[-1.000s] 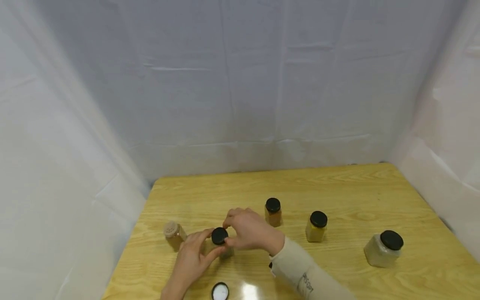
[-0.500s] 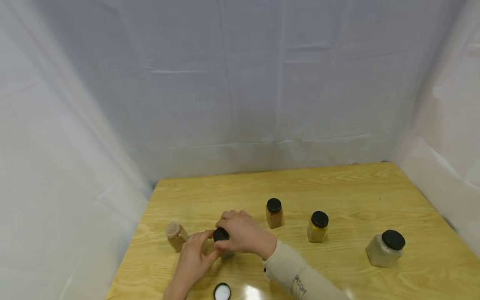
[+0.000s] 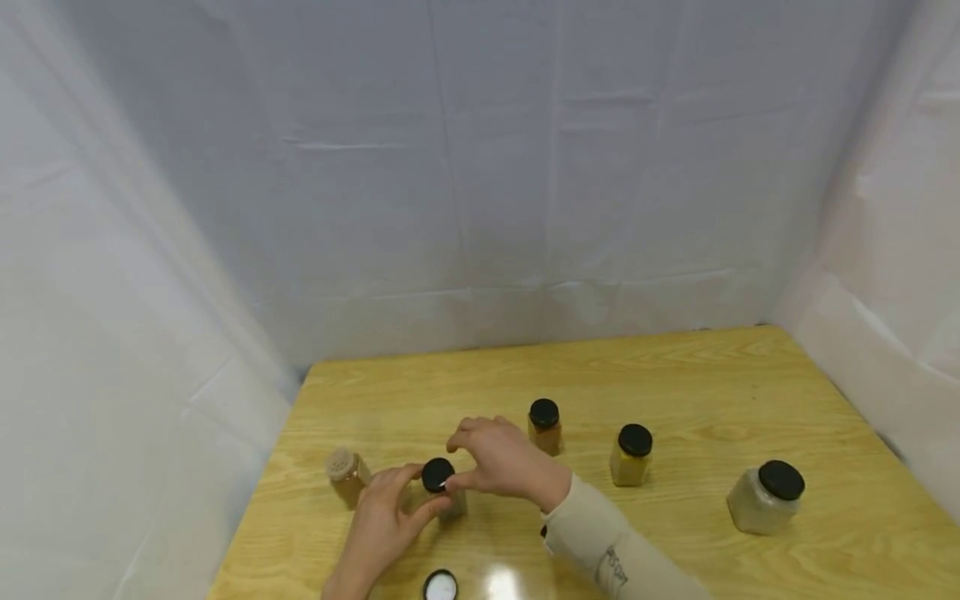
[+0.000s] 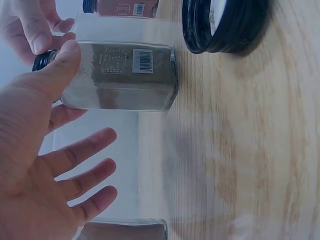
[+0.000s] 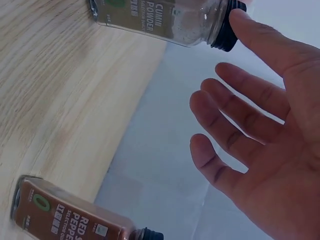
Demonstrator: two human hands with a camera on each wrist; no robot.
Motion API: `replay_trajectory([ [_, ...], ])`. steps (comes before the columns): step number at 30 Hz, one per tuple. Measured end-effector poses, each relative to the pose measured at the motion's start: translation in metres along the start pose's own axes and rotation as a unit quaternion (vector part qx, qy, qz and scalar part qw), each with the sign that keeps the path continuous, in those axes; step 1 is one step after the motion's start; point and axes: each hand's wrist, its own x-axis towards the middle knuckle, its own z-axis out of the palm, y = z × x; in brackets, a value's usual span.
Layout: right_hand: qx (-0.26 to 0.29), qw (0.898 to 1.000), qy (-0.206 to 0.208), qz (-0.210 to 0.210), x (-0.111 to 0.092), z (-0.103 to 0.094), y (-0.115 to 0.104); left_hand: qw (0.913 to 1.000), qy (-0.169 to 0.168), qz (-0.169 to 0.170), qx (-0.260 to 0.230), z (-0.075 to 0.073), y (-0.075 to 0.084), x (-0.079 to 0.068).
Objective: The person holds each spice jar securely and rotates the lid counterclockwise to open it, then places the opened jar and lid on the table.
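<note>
Cumin jar (image 4: 125, 82) stands on a wood-grain table (image 3: 690, 392), pale sheeting (image 3: 495, 192) behind, between hands (image 3: 384, 512) (image 3: 504, 457) (left pinching it, right spread).

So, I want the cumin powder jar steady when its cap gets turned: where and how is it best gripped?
Probably low on the jar, with the left hand from the left, across opposite flat walls: it stands upright, its lower glass is uncovered, and the right hand is at the cap.

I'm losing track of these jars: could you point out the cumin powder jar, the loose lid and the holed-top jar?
Cumin powder jar (image 5: 159, 20): right wrist view, on its labelled side.
Loose lid (image 3: 440, 586): head view, on its white inside.
Holed-top jar (image 3: 350, 486): head view, on its body.
</note>
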Motion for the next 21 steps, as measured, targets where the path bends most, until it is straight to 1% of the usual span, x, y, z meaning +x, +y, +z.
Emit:
replay_trajectory([
  [2, 0.001, 1.000, -0.001, -0.008, 0.000, 0.000, 0.000, 1.0000, 0.003, 0.004, 0.007, 0.000, 0.000, 0.000],
  [6, 0.004, 0.999, -0.023, -0.024, 0.002, 0.002, -0.001, 0.9993, 0.018, 0.023, 0.022, -0.001, -0.001, -0.001],
  [10, 0.011, 0.999, -0.042, -0.022, 0.005, 0.004, -0.005, 0.9986, 0.026, 0.036, 0.030, -0.003, -0.001, -0.001],
  [15, 0.002, 0.999, -0.040, -0.020, 0.010, 0.008, -0.013, 0.9993, 0.015, 0.028, 0.020, -0.003, -0.001, -0.002],
  [19, -0.007, 0.999, -0.031, -0.024, 0.012, 0.012, -0.018, 0.9997, 0.006, 0.019, 0.014, -0.003, -0.002, -0.002],
  [21, -0.010, 0.999, -0.026, -0.023, 0.013, 0.013, -0.018, 0.9997, 0.006, 0.020, 0.014, -0.002, -0.002, -0.002],
])
